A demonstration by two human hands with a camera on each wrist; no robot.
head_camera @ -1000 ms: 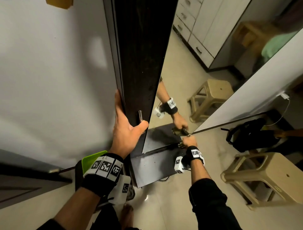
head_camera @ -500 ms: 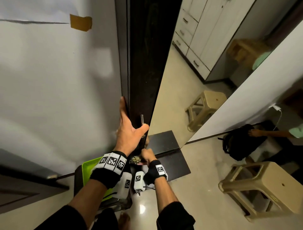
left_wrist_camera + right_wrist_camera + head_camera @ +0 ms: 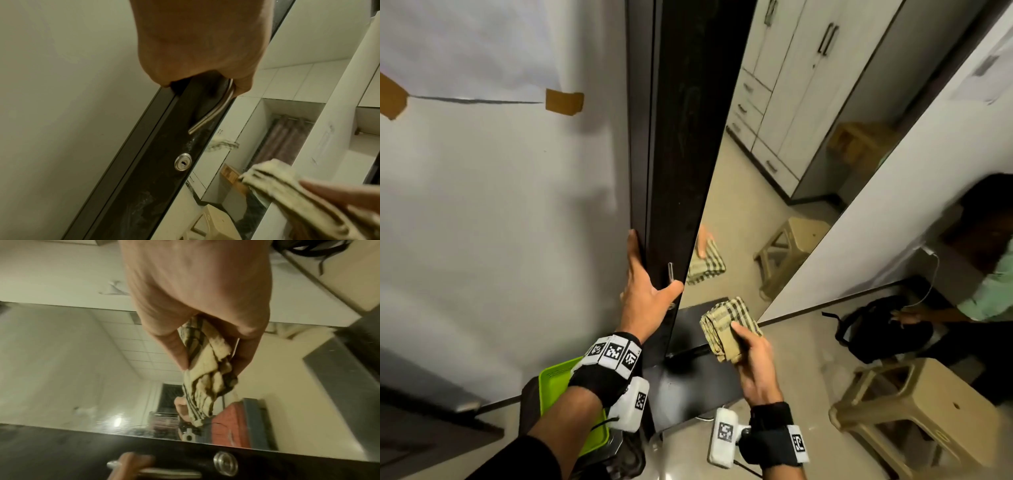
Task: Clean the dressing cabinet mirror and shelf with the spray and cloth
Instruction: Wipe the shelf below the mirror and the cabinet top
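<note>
A person's right hand (image 3: 756, 363) holds a folded checked cloth (image 3: 729, 329) up near the cabinet's mirror (image 3: 774, 154), while the left hand (image 3: 647, 291) clasps the dark door frame (image 3: 674, 171).

The left fingers wrap the frame's outer edge and the thumb hooks the metal handle (image 3: 211, 112), just above a round keyhole (image 3: 183, 161). The cloth, pinched between thumb and fingers, shows again in the glass. A dark shelf (image 3: 681, 390) juts out below; a tan plastic stool (image 3: 928, 418) stands on the floor to the right.
</note>
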